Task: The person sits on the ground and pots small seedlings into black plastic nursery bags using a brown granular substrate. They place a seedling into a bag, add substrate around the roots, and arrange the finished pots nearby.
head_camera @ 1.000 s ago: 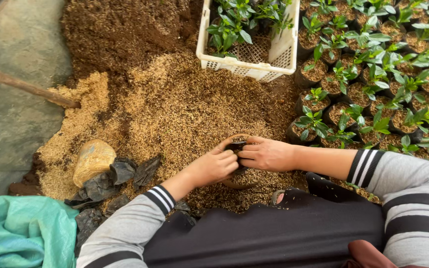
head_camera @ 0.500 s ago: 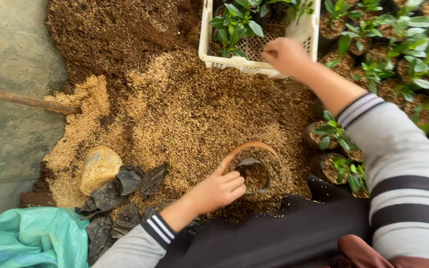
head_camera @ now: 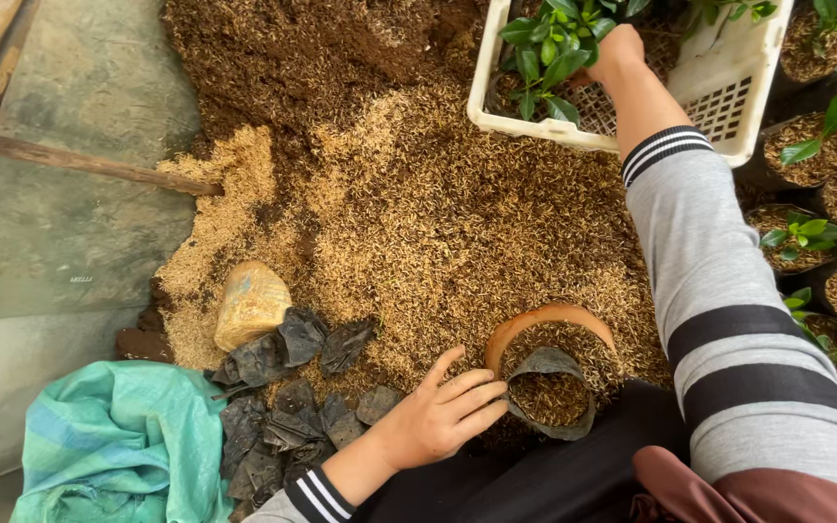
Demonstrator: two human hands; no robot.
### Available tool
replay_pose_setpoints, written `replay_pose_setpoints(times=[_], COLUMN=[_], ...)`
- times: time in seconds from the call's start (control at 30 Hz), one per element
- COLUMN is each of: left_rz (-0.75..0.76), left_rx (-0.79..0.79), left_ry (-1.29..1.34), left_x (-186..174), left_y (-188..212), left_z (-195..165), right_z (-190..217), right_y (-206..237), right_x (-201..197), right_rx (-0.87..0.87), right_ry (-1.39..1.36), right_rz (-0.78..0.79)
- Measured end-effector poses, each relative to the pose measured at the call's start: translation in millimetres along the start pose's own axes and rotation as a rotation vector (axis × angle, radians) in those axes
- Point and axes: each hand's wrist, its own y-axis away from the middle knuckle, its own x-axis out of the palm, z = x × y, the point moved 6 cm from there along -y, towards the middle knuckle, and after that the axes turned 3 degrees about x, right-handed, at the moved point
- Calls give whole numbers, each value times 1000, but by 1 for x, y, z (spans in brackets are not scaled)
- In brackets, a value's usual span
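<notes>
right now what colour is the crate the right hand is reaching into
White, with a lattice wall: the plastic crate shows best in the head view, where the right hand reaches among seedlings.
</notes>
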Motion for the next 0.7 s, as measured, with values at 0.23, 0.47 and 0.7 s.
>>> replay_pose_setpoints(times=[0.23, 0.47, 0.7], left_rz=[-30, -109, -284], left_rx=[14, 105, -166], left_ry=[-37, -137, 151], left_x=[-5, -17, -23], left_y=[1, -9, -59], left_z=[-3, -18, -22], right_z=[-16, -44, -13], right_y=[21, 97, 221], right_x=[-27, -105, -165], right_rx=[58, 5, -182], right_ry=[-73, 23, -144], right_rz=[-68, -123, 133])
